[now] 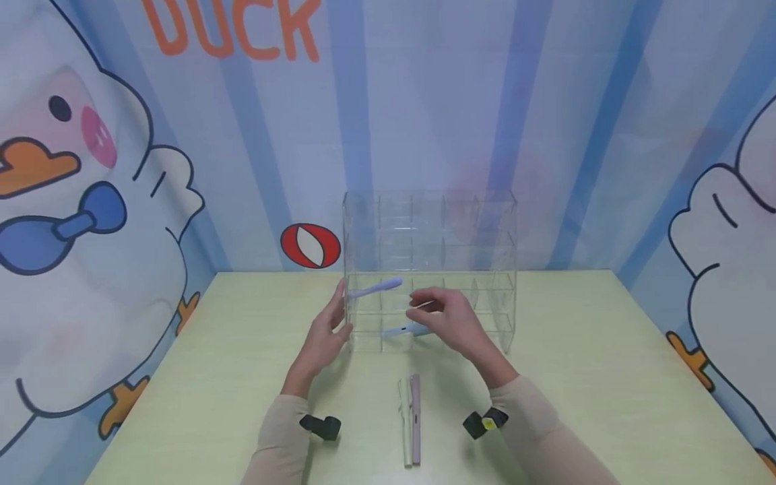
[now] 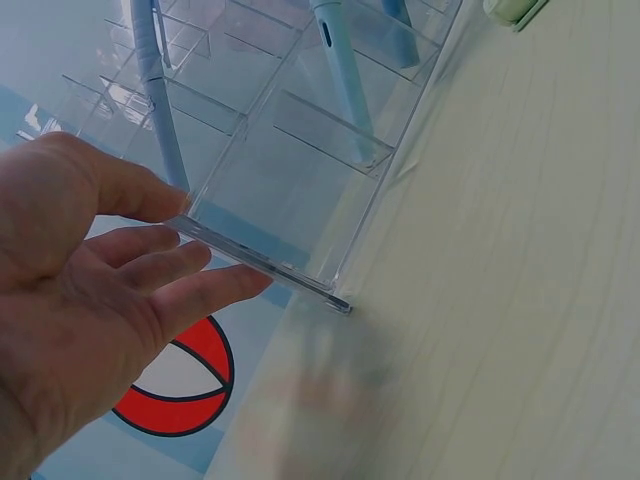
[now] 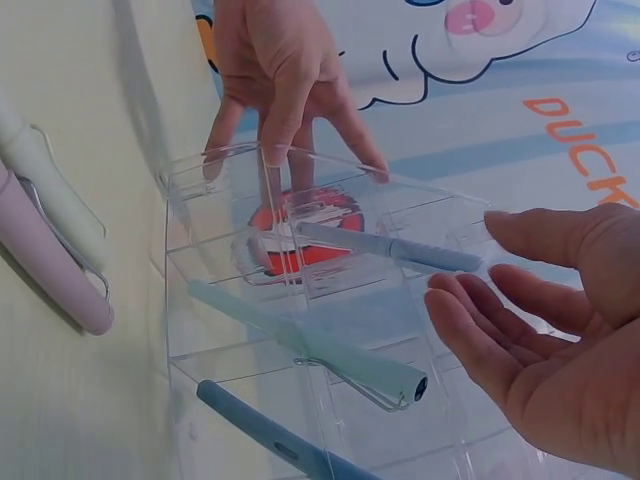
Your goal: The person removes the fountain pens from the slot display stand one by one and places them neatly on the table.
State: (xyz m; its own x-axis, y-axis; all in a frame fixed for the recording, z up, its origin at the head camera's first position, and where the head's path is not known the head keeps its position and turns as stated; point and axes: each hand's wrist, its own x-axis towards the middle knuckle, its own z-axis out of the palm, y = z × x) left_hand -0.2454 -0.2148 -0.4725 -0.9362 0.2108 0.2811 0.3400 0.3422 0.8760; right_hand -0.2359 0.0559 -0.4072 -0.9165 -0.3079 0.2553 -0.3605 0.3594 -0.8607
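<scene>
A clear acrylic rack (image 1: pixel 430 276) with several small compartments stands on the table. My left hand (image 1: pixel 324 337) grips its left side edge, thumb on one face and fingers on the other. A lavender pen (image 1: pixel 376 287) lies slanted in a compartment of the rack's left column. My right hand (image 1: pixel 451 320) hovers before the rack, fingertips just off the pen's near end, with thumb and fingers loosely bent and nothing between them. Lower in the rack sit a mint pen (image 3: pixel 350 365) and a blue pen (image 3: pixel 270 435), partly behind my right hand in the head view.
A pale green pen (image 1: pixel 405 424) and a mauve pen (image 1: pixel 415 424) lie side by side on the light table (image 1: pixel 182 404), in front of the rack. Behind it hangs a striped backdrop (image 1: pixel 424 101) with duck pictures. Dark wrist cameras sit on both sleeves.
</scene>
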